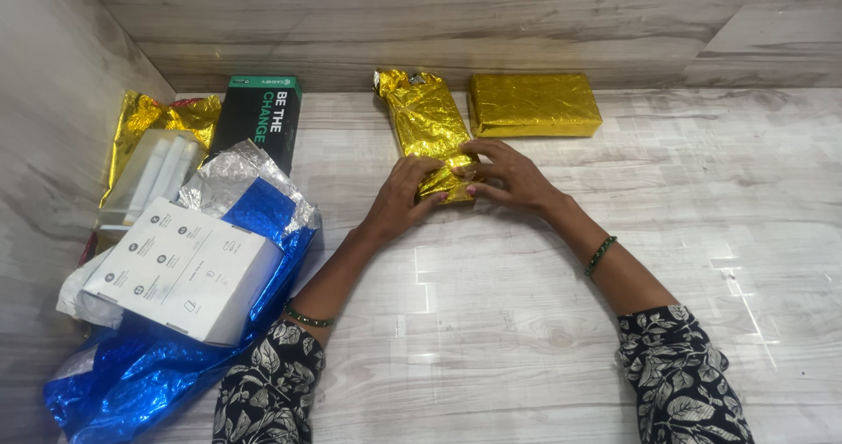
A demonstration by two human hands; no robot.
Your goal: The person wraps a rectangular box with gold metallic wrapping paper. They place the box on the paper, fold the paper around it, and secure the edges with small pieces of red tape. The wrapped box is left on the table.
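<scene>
Worktop (544, 321) of pale wood-grain is carrying everything. Blue foil sheet (149, 369) is lying far left under a white box (189, 269). Finished gold-wrapped box (533, 105) is sitting at the back. Gold-foil parcel (427, 124) is lying centre, beside it; left hand (405, 194) and right hand (510, 177) are each pinching its near end, grip pressed together, apparently holding the fold flat.

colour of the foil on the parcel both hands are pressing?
Shiny gold, crinkled. The parcel sits under the left hand and right hand; clearest in the head view.
</scene>
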